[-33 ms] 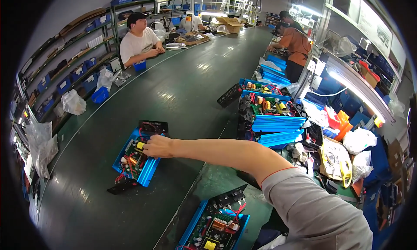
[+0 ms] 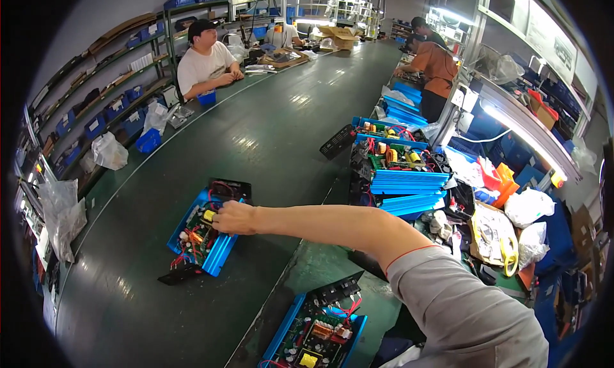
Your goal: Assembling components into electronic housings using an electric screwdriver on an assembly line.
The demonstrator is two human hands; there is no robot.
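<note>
My right hand [image 2: 235,217] reaches out across the long green table, its fingers curled over the right side of an open blue power inverter case [image 2: 222,253]. Inside that case sit a circuit board, a yellow-wrapped coil and red wires; black end panels [image 2: 180,274] lie tilted out at both ends. The fingertips are partly hidden behind the hand. Close to my body lies a second open inverter case [image 2: 289,323], with its board, yellow transformer and red wires showing. My left hand is out of sight.
Several blue inverter cases [image 2: 409,181] are stacked at the right, beside a cluttered bench with plastic bags [image 2: 529,205]. A person in a white shirt [image 2: 203,64] sits across the table. Another in orange [image 2: 433,62] stands farther off. Shelves with blue bins [image 2: 94,126] line the left.
The inverter case under my right hand has shifted very slightly to the right and nearer, and the hand has moved with it. The nearer case stays put.
</note>
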